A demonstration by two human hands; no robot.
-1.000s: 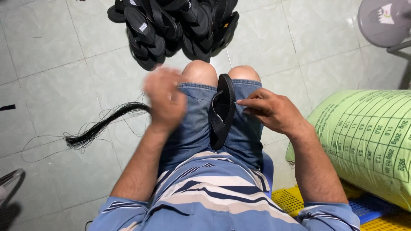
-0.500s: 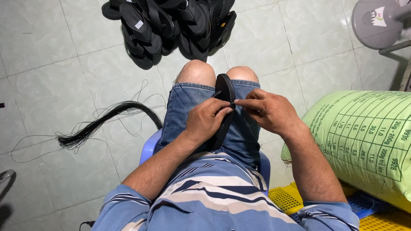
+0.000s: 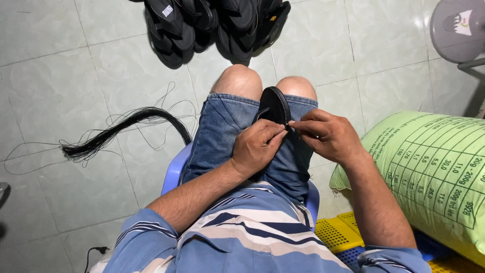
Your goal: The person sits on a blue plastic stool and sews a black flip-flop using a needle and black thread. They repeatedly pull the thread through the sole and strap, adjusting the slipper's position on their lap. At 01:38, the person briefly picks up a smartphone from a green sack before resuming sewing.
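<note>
left: thread bundle (image 3: 121,129) on floor | ahead: sandal pile (image 3: 212,25) | right: green sack (image 3: 434,172) close

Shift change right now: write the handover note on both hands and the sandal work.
Left hand: fingers closed on the edge of the black sandal, which stands on edge between the knees.
Right hand: fingertips pinched at the same spot on the sandal's rim; what they pinch is too small to tell.
Bundle of black thread lies on the tile floor by the blue chair.
Pile of black sandals sits ahead of the knees.
Done: cannot tell how far this sandal is.
Left: this sandal is in hand.
</note>
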